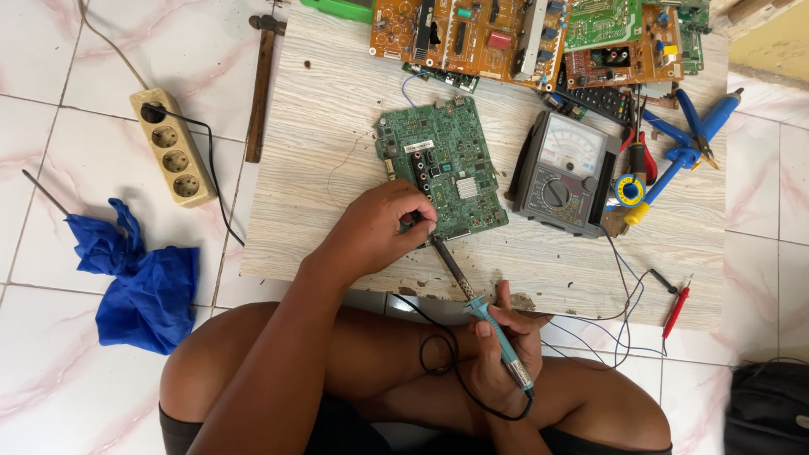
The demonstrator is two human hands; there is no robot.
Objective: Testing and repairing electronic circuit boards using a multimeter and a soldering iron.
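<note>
- The floor (50, 354) is made of white tiles with pink streaks, and a low wooden board (337, 126) with a pale grain lies on it like a small table.
- A person sits at the near edge of the board with bare knees bent.
- A green circuit board (440, 166) lies flat in the middle of the wooden board.
- The left hand (379, 227) rests on the near edge of the green circuit board, with its fingers pinched together on something too small to tell.
- The right hand (497, 350) is closed around the blue-green handle of a soldering iron (480, 312), down near the person's lap.
- The soldering iron slants up and to the left, and its dark tip reaches the near edge of the green circuit board, just beside the left fingers.
- A black cord (447, 371) loops from the iron's handle over the person's leg.
- A grey meter with a dial (566, 173) lies just right of the green circuit board.
- Orange circuit boards (472, 38) are spread along the far edge of the wooden board.
- Blue-handled tools (691, 135) and a small roll of solder wire (629, 190) lie to the right of the meter.
- A red probe (677, 310) hangs off the near right edge with thin wires.
- On the floor to the left are a beige power strip (173, 147), a hammer (261, 84) and a crumpled blue cloth (135, 278).
</note>
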